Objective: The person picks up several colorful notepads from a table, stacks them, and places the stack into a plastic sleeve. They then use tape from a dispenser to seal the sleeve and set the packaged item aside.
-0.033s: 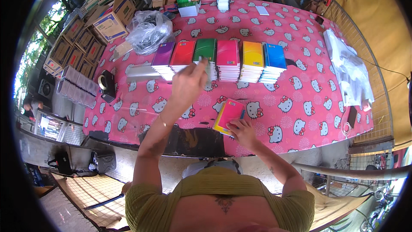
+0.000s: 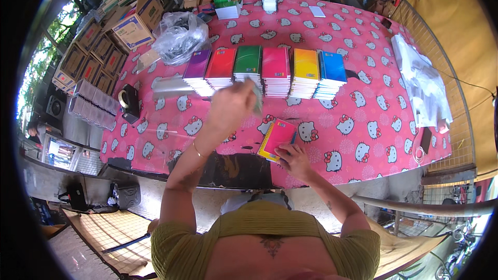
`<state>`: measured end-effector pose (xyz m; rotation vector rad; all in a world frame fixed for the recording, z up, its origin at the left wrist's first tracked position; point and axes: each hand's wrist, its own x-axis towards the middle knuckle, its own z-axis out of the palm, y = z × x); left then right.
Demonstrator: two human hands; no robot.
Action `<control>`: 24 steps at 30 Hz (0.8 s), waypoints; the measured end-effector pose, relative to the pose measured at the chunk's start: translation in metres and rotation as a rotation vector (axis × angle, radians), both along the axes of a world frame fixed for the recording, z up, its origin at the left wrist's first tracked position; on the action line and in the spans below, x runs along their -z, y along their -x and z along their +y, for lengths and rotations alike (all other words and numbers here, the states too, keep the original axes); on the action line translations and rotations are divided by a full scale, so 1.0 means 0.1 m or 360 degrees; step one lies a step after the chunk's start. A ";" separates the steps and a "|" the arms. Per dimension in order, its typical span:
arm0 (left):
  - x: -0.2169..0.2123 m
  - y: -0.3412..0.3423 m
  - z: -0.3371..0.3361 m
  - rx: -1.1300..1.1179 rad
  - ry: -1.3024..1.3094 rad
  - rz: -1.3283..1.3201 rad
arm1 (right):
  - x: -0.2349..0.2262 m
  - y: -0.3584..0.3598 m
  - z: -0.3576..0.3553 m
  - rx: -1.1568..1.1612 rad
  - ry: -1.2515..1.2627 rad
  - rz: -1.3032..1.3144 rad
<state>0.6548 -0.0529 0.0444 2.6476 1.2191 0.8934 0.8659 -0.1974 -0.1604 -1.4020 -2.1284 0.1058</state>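
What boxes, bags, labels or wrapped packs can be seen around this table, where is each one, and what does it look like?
Cardboard boxes: stacked beyond the table's far left corner, brown with coloured printed panels.
Open box: far left edge of the table, brown, flaps up, white and blue label.
Plastic bag: far left on the table, clear, crumpled.
Wrapped packs: left of the table, grey stacked bundles.
Notebook covers: middle row, each with a small printed label.

Pink patterned table [image 2: 363, 140], cardboard boxes [image 2: 98, 46] left — daylight, seemingly outdoors.

table [image 2: 363, 124], pink patterned cloth | six notebook stacks [image 2: 264, 70] in a row | tape dispenser [image 2: 128, 101] | plastic bag [image 2: 179, 36]
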 end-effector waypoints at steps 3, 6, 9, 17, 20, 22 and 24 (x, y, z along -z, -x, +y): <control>0.44 -0.32 -0.13 0.0467 0.0215 0.0784 | -0.01 -0.22 0.40 0.0232 0.0567 0.0854; 1.28 -0.60 -0.16 0.0303 0.0657 0.0836 | -0.87 0.02 1.11 0.0320 -0.0331 0.0714; 1.65 -0.61 0.08 0.0263 0.0437 0.0661 | -1.13 0.15 1.71 0.0264 -0.0701 0.0174; 1.12 1.14 1.11 -0.0202 -0.0848 0.0245 | -0.93 0.02 1.23 -0.0043 -0.0131 0.1061; 0.20 0.35 0.37 -0.0415 0.0133 0.0134 | -0.02 -0.48 0.81 -0.0347 0.0222 0.0897; 0.09 0.37 0.02 -0.0192 0.0127 0.0134 | 0.09 -0.39 0.76 -0.0370 0.0156 0.0591; 0.19 0.25 -0.01 0.0236 0.0052 0.0202 | 0.09 -0.48 0.79 -0.0391 0.0255 0.0414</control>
